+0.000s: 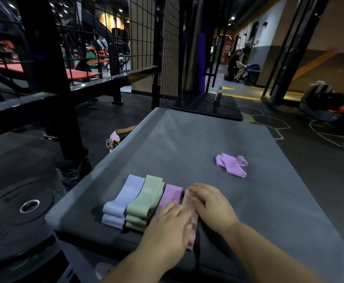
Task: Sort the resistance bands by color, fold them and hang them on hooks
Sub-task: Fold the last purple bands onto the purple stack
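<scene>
Folded bands lie side by side on the grey padded platform (187, 139): a blue stack (123, 201), a green stack (146, 201), a purple band (171, 194) and a pink band (192, 217) at the right end. My left hand (167, 231) lies flat with straight fingers across the pink band's near part. Beside it, my right hand (212, 205) presses its far part with fingers spread flat. A crumpled purple band (232, 164) sits apart, farther back to the right.
A black weight plate (22, 209) lies on the floor at left. A belt with a pink band (116, 137) lies beside the platform's left edge. A wire grid panel (146, 37) and black rack stand behind. A bottle (218, 97) stands on a dark box beyond.
</scene>
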